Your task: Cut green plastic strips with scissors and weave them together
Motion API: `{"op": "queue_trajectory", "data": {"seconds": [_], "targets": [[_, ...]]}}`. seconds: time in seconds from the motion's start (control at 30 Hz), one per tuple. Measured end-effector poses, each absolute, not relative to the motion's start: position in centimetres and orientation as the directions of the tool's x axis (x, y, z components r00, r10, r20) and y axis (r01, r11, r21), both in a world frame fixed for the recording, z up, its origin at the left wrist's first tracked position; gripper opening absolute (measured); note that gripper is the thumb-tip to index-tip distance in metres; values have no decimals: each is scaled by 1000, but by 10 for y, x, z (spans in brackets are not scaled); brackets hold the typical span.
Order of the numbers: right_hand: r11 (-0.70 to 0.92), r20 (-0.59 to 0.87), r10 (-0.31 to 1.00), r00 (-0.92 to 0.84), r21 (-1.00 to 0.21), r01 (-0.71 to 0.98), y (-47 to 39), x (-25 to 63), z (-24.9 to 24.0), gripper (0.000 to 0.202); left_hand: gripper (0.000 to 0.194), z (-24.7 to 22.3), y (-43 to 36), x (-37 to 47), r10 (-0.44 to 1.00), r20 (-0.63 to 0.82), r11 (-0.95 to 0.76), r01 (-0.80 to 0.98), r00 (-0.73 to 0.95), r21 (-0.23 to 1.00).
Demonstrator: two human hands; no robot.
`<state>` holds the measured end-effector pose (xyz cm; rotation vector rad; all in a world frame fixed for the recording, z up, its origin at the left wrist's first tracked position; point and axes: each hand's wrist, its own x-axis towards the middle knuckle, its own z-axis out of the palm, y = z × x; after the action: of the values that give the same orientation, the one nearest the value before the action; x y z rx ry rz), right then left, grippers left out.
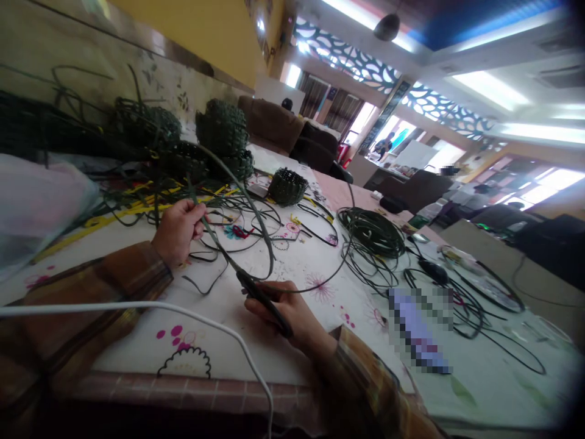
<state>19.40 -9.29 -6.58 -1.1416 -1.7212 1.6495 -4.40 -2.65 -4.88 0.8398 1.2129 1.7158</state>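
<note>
As I see it via the head cam, L grip (179,227) pinches a dk green strip (218,242) btwn thumb & fingers, held up over the desk (256,366). R grip (290,311) is wrapped round a black tool (262,299), scissors-like, tip aimed up-left at the strip's lower run; blades too small to tell. Strip runs diag. from L grip down to tool tip; can't tell if the two touch. A curved strip (261,222) arcs btwn & beyond my hands.

Next out: thin loose strips on the flower-print cloth nr L grip; yellow strips (109,216) lie left of & behind it. Small woven basket (287,188) stands upright further back; taller woven basket (222,125) behind, to its left, w/ more dk weaving around it. Lg coil (372,235) lies flat on R side, purple item (pixelated) (414,323) nearer me. White cable (183,308) crosses foreground. Clear plastic bag (41,207) far L, blurred. Bkgd: brown sofa (269,125).
</note>
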Motion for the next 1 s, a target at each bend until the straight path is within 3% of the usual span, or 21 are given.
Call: {"op": "queue_trajectory", "data": {"seconds": [0.6, 0.83, 1.0], "targets": [[-101, -176, 797, -578, -982, 160, -95, 192, -58, 33, 19, -49, -30, -36, 919, -60, -93, -361, -390, 928], [-108, -182, 801, -570, -981, 161, -91, 195, -67, 33, 18, -54, -24, -43, 903, 43, -151, -221, -427, 964], [-161, -178, 790, -586, -984, 80, -88, 195, -77, 36, 20, -49, -32, -35, 922, -66, -44, -273, -381, 961]]}}
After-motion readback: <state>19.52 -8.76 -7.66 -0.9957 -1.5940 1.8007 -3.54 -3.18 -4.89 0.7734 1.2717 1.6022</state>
